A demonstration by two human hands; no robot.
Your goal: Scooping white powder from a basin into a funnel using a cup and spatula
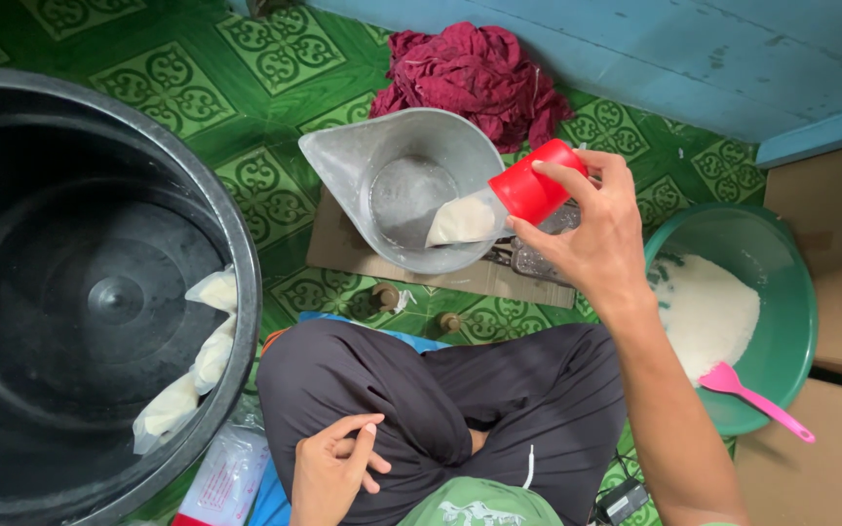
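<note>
Left hand [331, 469]: lying on the person's crossed leg, nearest the camera, fingers loosely curled, holding nothing.

Right hand [585, 232]: reaching out over the floor, fingers gripping a red cup [535, 181] and tipping it sideways.

Bag [462, 220]: small, clear, holding something whitish, sticking out of the cup's mouth and pointing into the jug.

Jug [403, 185]: grey plastic with a spout, sitting on a piece of cardboard [343, 249] on the green patterned floor [265, 58], just in front of the knees. Inside it looks bare apart from a pale film at the bottom.

Tub [70, 292]: large, black, round, standing at the left edge of the floor. Three pale filled bags [209, 341] are leaning against its inner wall on the near right side.

Basin [791, 292]: green, sitting at the right, beside the right forearm, holding a white grainy heap [708, 310]. A pink scoop [757, 399] is resting on its near rim, handle hanging over.

Cloth [475, 73]: dark red, lying bunched beyond the jug, against the blue wall [635, 49].

Packet [226, 477]: clear with red print, lying on the floor between the tub and the left knee.
</note>
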